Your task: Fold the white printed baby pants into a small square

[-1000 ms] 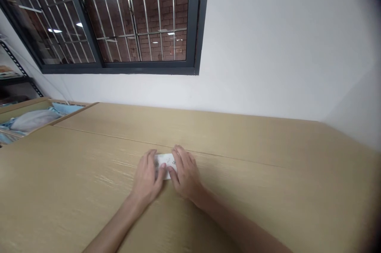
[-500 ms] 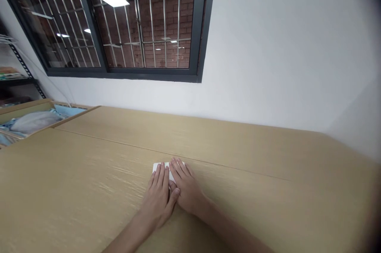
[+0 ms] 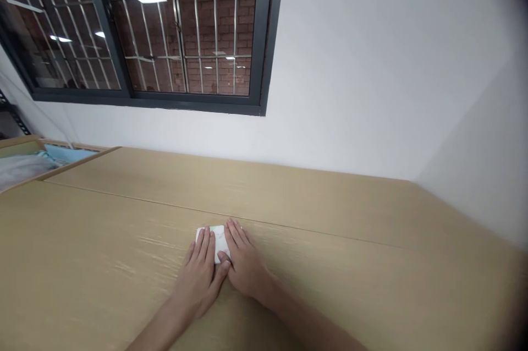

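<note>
A small white folded piece, tissue or cloth (image 3: pixel 220 241), lies flat on the yellowish wood-look surface (image 3: pixel 330 285); faint coloured marks show on it. My left hand (image 3: pixel 200 268) rests on its left part, fingers stretched out and flat. On its right part lies my right hand (image 3: pixel 243 260), its fingers also straight and close together. The thumbs meet or nearly meet at the near edge of the white piece. Both palms face down, and the parts of the piece under the fingers are hidden.
A thin seam (image 3: pixel 160 202) runs across the surface just beyond my fingertips. At the left is an open wooden-edged box (image 3: pixel 82 161) with pale plastic and blue material inside. A white wall (image 3: pixel 350 81) and a dark-framed barred window (image 3: pixel 190 103) stand behind.
The view has turned slightly right, so window and box sit further left. My hands are a little further apart, and more of the white piece shows between them.
</note>
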Demonstrator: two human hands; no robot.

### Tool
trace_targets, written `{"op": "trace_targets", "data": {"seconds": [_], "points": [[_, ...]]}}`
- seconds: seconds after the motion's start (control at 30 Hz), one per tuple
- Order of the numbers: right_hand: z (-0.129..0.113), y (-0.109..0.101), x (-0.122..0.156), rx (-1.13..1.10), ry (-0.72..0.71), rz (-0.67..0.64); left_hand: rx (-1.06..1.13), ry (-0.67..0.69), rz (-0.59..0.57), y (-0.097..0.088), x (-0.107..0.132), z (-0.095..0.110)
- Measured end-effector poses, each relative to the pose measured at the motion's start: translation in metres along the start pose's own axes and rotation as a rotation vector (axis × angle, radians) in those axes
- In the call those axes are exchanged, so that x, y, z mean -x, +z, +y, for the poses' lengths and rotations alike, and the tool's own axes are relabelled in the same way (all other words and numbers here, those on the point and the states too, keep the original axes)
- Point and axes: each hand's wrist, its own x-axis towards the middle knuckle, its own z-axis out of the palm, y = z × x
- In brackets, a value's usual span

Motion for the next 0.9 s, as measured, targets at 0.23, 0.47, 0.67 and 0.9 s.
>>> {"op": "trace_targets", "data": {"seconds": [0.23,0.47,0.67,0.9], "points": [[-0.005,-0.006,0.0,-0.005,-0.003,-0.019,-0.029,0.096,0.007,-0.001,0.002,-0.013],[-0.008,-0.004,0.002,-0.015,0.024,0.034,-0.014,0.101,-0.063,-0.006,0.0,-0.019],[-0.012,-0.001,0.003,-0.036,0.171,0.049,-0.026,-0.06,-0.079,0.006,0.001,-0.032],[-0.009,-0.005,0.002,-0.123,0.276,0.145,0.02,-0.15,-0.061,-0.001,-0.006,-0.055]]}}
